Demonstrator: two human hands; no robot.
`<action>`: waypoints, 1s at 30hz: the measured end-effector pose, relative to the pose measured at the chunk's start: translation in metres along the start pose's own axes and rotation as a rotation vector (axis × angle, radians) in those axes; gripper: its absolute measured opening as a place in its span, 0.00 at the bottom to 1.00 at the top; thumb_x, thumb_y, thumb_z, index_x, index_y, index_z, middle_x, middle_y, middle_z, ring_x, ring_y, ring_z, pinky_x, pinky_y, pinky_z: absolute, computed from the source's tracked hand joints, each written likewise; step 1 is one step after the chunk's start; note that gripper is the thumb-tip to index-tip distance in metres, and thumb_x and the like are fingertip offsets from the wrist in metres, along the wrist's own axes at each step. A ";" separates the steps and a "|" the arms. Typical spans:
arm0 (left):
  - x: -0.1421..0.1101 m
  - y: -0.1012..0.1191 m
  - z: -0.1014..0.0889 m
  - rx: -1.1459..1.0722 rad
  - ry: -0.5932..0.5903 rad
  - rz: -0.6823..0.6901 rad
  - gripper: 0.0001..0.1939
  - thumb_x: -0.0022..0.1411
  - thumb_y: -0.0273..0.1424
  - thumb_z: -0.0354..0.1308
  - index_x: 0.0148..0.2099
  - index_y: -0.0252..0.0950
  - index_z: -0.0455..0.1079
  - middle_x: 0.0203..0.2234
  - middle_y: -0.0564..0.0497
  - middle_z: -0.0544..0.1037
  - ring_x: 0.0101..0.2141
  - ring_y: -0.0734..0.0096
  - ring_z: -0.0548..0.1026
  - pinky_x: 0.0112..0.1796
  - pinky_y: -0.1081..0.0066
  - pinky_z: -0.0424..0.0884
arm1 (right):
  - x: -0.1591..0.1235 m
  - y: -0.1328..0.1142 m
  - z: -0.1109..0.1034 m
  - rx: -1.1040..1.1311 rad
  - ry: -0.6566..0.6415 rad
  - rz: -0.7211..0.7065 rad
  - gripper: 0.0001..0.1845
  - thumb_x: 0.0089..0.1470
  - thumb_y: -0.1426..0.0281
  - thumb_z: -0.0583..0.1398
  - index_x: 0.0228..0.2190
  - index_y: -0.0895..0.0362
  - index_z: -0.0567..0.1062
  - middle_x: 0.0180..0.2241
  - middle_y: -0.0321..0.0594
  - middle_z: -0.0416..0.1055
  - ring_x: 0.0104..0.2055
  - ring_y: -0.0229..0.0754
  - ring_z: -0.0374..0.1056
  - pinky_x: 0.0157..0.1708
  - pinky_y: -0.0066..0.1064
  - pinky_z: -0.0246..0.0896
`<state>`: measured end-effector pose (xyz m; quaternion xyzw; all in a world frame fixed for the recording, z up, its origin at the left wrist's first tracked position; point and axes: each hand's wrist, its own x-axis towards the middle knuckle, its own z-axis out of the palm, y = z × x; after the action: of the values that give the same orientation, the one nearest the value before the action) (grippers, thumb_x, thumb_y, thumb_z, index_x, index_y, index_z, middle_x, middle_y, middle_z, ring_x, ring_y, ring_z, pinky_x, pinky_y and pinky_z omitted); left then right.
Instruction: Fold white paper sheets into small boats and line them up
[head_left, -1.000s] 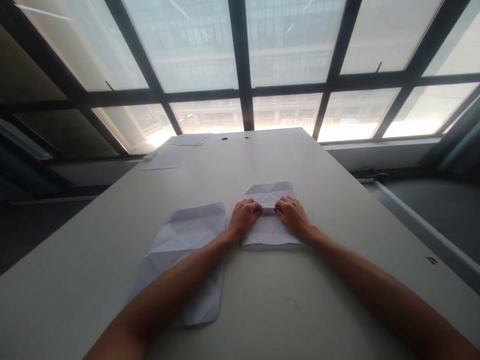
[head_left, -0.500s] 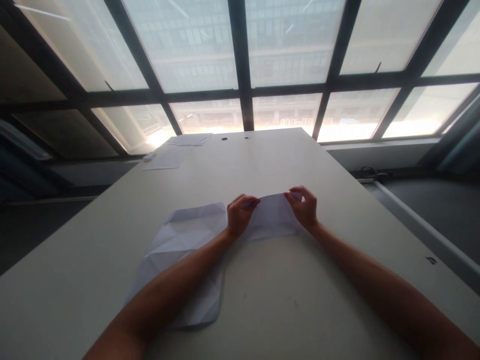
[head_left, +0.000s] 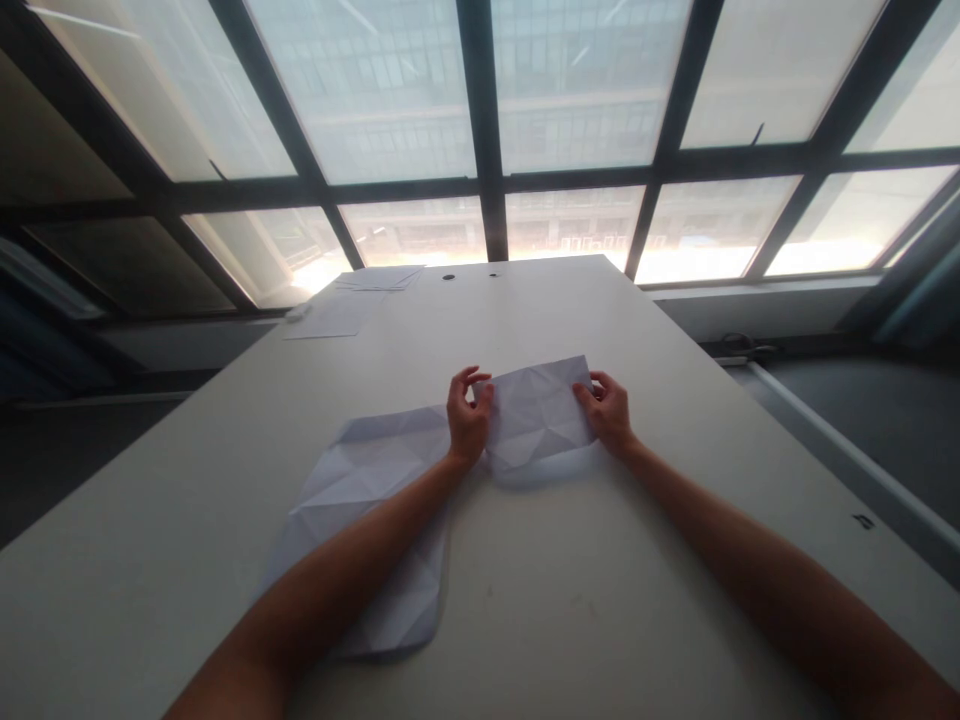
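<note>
A creased sheet of white paper [head_left: 538, 412] is held up at a slant over the table, its crossing fold lines facing me. My left hand [head_left: 469, 415] grips its left edge, the thumb on the near face and the fingers curled behind. At the opposite edge, my right hand [head_left: 609, 408] pinches the paper between thumb and fingers. Under my left forearm lies a larger creased sheet [head_left: 367, 490] of white paper, flat on the table and partly hidden by the arm.
The long white table [head_left: 570, 600] reaches to the windows. Several flat papers [head_left: 330, 315] lie at its far left corner, and two small dark round spots [head_left: 448, 277] show at the far edge. A small dark mark [head_left: 864, 522] sits near the right edge.
The held paper has been tilted up and its creased face now shows. My left hand has shifted slightly left and up; my right fingers have moved down along the right edge.
</note>
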<state>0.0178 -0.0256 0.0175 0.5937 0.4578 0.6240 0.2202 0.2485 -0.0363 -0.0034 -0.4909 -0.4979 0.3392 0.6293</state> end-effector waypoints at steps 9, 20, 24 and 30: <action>-0.004 -0.012 0.001 0.229 -0.182 0.001 0.18 0.62 0.29 0.58 0.54 0.42 0.71 0.60 0.44 0.62 0.46 0.65 0.74 0.40 0.66 0.78 | 0.007 0.011 -0.006 -0.220 0.130 0.001 0.21 0.50 0.58 0.60 0.39 0.61 0.74 0.30 0.45 0.77 0.26 0.42 0.70 0.23 0.27 0.61; -0.023 -0.002 0.006 0.761 -0.822 0.260 0.22 0.68 0.39 0.50 0.62 0.43 0.65 0.65 0.47 0.62 0.65 0.56 0.57 0.63 0.48 0.50 | -0.014 -0.009 0.004 -1.017 -0.047 -0.011 0.31 0.57 0.67 0.56 0.62 0.58 0.62 0.48 0.54 0.75 0.48 0.55 0.72 0.47 0.41 0.63; -0.023 -0.002 0.006 0.798 -0.949 0.290 0.28 0.71 0.44 0.45 0.69 0.43 0.55 0.68 0.47 0.54 0.68 0.55 0.48 0.64 0.46 0.44 | -0.026 -0.016 0.010 -1.147 -0.143 -0.250 0.34 0.60 0.70 0.53 0.65 0.62 0.55 0.62 0.57 0.60 0.64 0.57 0.54 0.61 0.47 0.49; -0.026 0.001 0.006 0.776 -0.979 0.329 0.30 0.72 0.44 0.42 0.72 0.45 0.45 0.69 0.49 0.52 0.68 0.60 0.46 0.65 0.49 0.41 | -0.036 -0.009 0.028 -1.083 -0.610 -0.315 0.30 0.66 0.67 0.44 0.66 0.63 0.55 0.67 0.50 0.52 0.70 0.47 0.45 0.67 0.45 0.37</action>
<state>0.0288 -0.0459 0.0038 0.9087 0.3995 0.0959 0.0744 0.2109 -0.0641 -0.0053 -0.5415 -0.8217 0.0677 0.1644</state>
